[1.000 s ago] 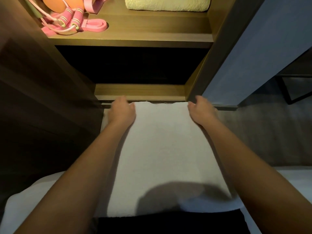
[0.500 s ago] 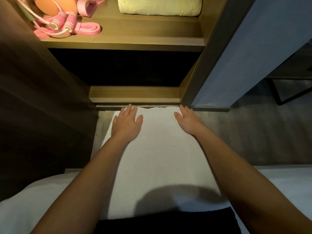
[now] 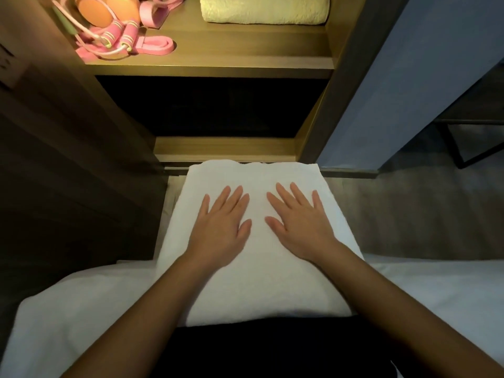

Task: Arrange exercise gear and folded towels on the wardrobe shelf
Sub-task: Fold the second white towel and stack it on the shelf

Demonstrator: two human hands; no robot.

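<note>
White towel [image 3: 253, 282] lies folded near the wardrobe's foot, left hand [image 3: 222, 227] and right hand [image 3: 298, 227] pressing it with flat, spread fingers, gripping nothing. Smoothing looks underway; next it needs lifting onto the shelf [image 3: 245, 58].

Overall illumination is dim. Warm light falls on the wardrobe shelf [image 3: 218, 58], the brightest wood in view; the lower compartment [image 3: 212, 107] beneath it is near black, without detail. The white towel [image 3: 253, 282] under my left hand [image 3: 221, 227] and right hand [image 3: 300, 225] reads bright, without glare. My forearms [image 3: 152, 309] darken toward the bottom edge. Straight lines splay outward at the corners: wide-angle distortion. Focus is slightly soft throughout.
</note>
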